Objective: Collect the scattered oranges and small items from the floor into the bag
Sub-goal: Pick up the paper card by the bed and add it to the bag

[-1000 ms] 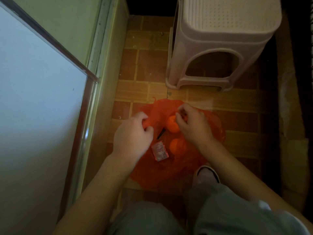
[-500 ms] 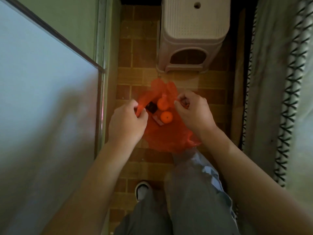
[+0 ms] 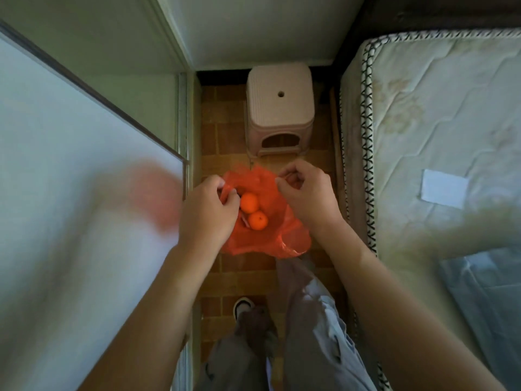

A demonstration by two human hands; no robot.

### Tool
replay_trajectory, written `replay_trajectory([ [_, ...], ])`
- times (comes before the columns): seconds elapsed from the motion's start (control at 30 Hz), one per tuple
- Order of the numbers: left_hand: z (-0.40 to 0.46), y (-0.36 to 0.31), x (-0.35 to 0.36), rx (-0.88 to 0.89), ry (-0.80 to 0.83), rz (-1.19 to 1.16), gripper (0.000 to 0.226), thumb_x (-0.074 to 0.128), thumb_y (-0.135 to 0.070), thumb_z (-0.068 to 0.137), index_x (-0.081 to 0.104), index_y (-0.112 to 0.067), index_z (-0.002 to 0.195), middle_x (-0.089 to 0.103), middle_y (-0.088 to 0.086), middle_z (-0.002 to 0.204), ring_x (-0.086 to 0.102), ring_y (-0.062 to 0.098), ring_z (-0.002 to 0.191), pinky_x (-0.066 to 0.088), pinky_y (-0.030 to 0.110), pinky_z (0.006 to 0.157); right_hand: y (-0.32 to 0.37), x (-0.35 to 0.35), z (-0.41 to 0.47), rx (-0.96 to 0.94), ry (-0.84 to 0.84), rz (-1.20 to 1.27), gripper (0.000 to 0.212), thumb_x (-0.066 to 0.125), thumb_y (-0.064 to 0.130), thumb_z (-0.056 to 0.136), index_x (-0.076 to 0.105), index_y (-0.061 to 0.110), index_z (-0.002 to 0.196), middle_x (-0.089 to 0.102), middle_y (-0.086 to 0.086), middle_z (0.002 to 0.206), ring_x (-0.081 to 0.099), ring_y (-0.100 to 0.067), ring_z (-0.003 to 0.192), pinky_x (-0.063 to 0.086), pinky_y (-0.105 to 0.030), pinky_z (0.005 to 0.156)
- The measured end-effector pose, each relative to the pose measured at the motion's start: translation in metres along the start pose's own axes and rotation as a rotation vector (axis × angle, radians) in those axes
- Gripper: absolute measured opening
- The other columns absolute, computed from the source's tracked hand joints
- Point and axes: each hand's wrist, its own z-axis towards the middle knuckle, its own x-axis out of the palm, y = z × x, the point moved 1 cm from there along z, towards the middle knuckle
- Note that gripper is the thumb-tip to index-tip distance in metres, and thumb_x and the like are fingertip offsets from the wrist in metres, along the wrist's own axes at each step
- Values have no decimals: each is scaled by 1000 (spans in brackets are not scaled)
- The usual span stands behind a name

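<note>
- Since half a second ago you have risen higher: the bag hangs further above the floor, the small dark item seen in it then is now hidden behind your left hand, and a mattress fills the right of the view.
- Nearest you, your grey trouser legs and one shoe stand on the brick-patterned floor between a pale panel on your left and the mattress on your right.
- Your left hand has its fingers curled, pinching the left edge of the orange plastic bag.
- Your right hand has its fingers curled too, thumb and forefinger pinched on the bag's right edge.
- Between your hands the bag's mouth is held open, and its lower part sags below your wrists.
- Inside the bag lie two oranges, touching each other: the nearer orange and the farther orange.
- A small flat packet shows just beside the nearer orange, mostly hidden; what it is cannot be told.
- A blurred reddish reflection shows on the pale panel beside your left hand.
- Beyond the bag a pale plastic stool stands on the floor against the far wall, well apart from the bag.
</note>
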Motion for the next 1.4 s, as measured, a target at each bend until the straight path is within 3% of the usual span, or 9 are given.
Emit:
replay_trajectory([
  [0.1,-29,-24,-41,36,-15,1,15,60,-36,99,65,-22,96,63,-7,80,62,15,73,45,27,58,39,-27,-33,-5,-12,19,17,76,23,85,71,29,100,68,14,87,62,0,79,47,-12,67],
  [0.3,-84,-70,-115,115,-61,-16,14,60,-35,100,64,-22,96,63,-6,78,62,15,70,52,30,60,105,-72,-104,-15,-20,39,36,73,12,82,71,32,112,71,16,98,63,5,86,44,-5,70],
  [0.4,-108,-96,-146,205,-108,32,13,60,-33,99,61,-24,89,60,-8,72,56,12,63,40,25,52,131,-89,-132,-49,-73,-7,34,69,10,83,72,32,109,71,15,94,63,2,82,44,-10,69],
  [0.53,-137,-125,-182,291,-193,128,14,63,-28,95,62,-23,82,57,-8,72,49,13,63,26,21,50,160,-123,-162,-110,-166,-110,34,67,9,81,75,29,107,74,13,91,65,-4,81,53,-27,73],
  [0.73,-181,-164,-215,417,-273,152,7,70,-29,90,71,-23,86,64,-6,80,60,18,70,45,30,55,201,-187,-207,-224,-321,-310,28,68,14,88,79,24,111,78,2,97,70,-22,89,50,-30,73],
  [0.9,-213,-199,-235,502,-302,81,9,71,-27,88,70,-19,82,64,-6,78,60,17,70,50,35,56,212,-226,-241,-222,-383,-213,18,68,12,90,77,18,103,76,1,92,66,-19,82,52,-33,74],
  [1.03,-226,-235,-237,566,-292,23,6,67,-28,87,68,-25,82,62,-10,78,60,13,71,48,31,57,206,-261,-251,-234,-429,-136,18,67,8,89,77,19,100,74,8,90,54,-2,70,46,-23,71],
  [1.17,-231,-278,-224,634,-271,-3,9,63,-32,85,68,-25,83,65,-9,82,64,17,75,54,37,63,197,-306,-257,-203,-458,-112,21,65,7,87,76,22,97,73,10,90,56,-2,68,49,-25,72],
  [1.4,-246,-366,-187,804,-199,-58,8,65,-31,81,69,-24,80,64,-8,75,63,14,72,54,39,66,167,-381,-275,-221,-542,-119,27,51,12,91,75,17,102,76,5,99,70,-19,92,55,-35,82],
])
